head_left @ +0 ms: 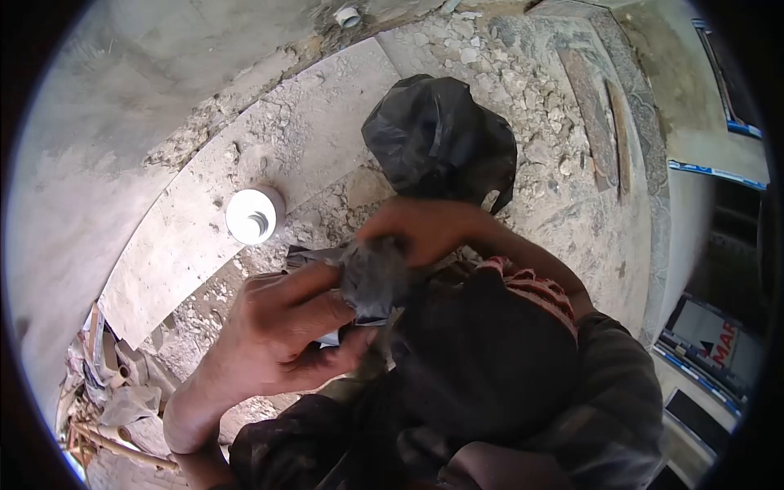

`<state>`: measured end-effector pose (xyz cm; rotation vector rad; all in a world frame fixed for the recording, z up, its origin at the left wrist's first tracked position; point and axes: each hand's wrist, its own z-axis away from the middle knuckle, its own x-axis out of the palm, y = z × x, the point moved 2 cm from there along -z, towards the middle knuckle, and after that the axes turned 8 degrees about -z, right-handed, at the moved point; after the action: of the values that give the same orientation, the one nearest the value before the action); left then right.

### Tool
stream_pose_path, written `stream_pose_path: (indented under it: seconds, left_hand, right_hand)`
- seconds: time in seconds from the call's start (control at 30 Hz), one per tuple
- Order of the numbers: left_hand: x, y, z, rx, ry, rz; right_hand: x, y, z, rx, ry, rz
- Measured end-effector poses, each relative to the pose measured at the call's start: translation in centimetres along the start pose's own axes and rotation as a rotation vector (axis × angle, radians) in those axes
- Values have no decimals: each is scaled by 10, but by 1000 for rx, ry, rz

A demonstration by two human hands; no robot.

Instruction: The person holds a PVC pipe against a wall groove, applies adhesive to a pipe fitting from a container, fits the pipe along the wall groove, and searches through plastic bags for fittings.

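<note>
My left hand (286, 327) is closed around a bundle of crumpled black plastic (371, 278), fingers on its left side. A small pale piece shows under the plastic near the fingertips; I cannot make out what it is. My right hand (425, 229), a little blurred, curls over the far right side of the same plastic and grips it, its fingertips partly hidden. Just beyond the right hand a larger black plastic bag (441, 135) lies crumpled on the rubble. Left of the hands a white cylindrical container (255, 216), bright inside, stands on a pale slab.
Broken plaster rubble (531, 106) covers much of the floor. A bare wall (147, 106) curves along the left, with a short pipe end (347, 16) near the top. Sticks and scraps (114, 400) lie at lower left. Boxes with printed lettering (710, 343) stand at right.
</note>
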<state>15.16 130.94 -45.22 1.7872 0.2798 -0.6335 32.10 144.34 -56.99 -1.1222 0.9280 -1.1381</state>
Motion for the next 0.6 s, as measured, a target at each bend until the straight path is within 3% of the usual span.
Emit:
stream_pose_path:
  seconds: [0.03, 0.1, 0.17, 0.2, 0.27, 0.3, 0.37, 0.43, 0.53, 0.6]
  left_hand:
    - [-3, 1, -2, -11, 40, 75]
    - [-19, -1, -3, -75, 35, 199]
    - [-23, -16, -2, -122, 60, 231]
    - [-19, -25, -4, -177, 80, 231]
    - [4, -38, -17, -275, 74, 262]
    - [18, -44, -25, -321, 66, 277]
    - [50, -58, -44, -205, 58, 162]
    - [71, -69, -65, -245, -87, 40]
    - [104, -88, -89, -206, -174, -234]
    - [115, -98, -99, -253, -204, -180]
  right_hand:
    - [-14, -6, 18, -8, 31, -91]
    - [-35, -7, 77, -176, 328, -490]
    - [-65, -11, 130, -416, 44, -528]
    - [-77, -19, 149, -497, 30, -567]
    - [-81, -34, 176, -572, 308, -638]
    - [-79, -37, 185, -591, 478, -647]
    - [-74, -43, 195, -602, 781, -631]
    - [-74, -40, 202, -577, 1006, -601]
    - [-83, -25, 204, -490, 1124, -592]
    - [-95, -8, 199, -417, 1040, -688]
